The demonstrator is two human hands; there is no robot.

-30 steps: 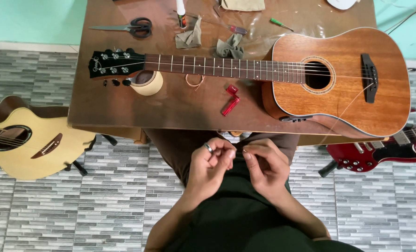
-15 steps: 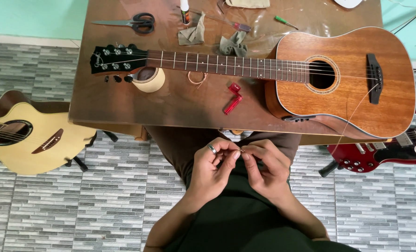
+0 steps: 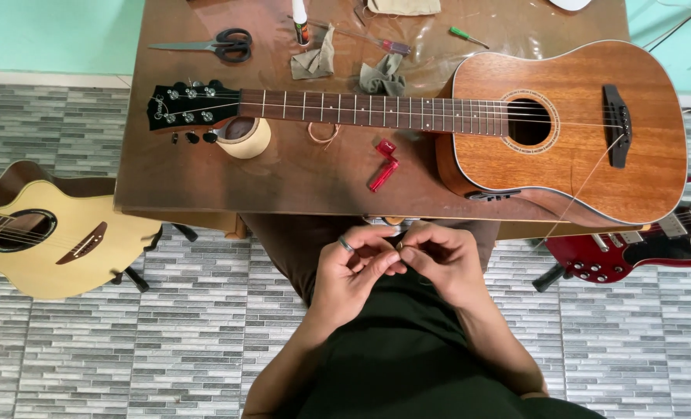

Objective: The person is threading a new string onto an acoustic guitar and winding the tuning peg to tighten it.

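Over my lap, just below the front edge of the brown table (image 3: 283, 182), both hands meet. My left hand (image 3: 355, 273), a ring on one finger, and my right hand (image 3: 441, 262) pinch a tiny brass-coloured piece (image 3: 399, 245) between their fingertips; what it is cannot be made out. On the table above them a brown acoustic guitar (image 3: 570, 132) lies flat with its headstock (image 3: 186, 105) to the left. One loose string (image 3: 582, 186) runs slack from the bridge down past the table edge.
On the table lie a red string winder (image 3: 382, 164), a tape roll (image 3: 244, 137), a coiled string (image 3: 322, 132), scissors (image 3: 221, 45) and two cloths (image 3: 382, 76). A pale acoustic guitar (image 3: 46, 244) stands on the floor at left, a red electric guitar (image 3: 632, 250) at right.
My fingertips have drawn closer together around the small piece, and my left fingers have curled toward the right hand. The guitar and tools have not moved.
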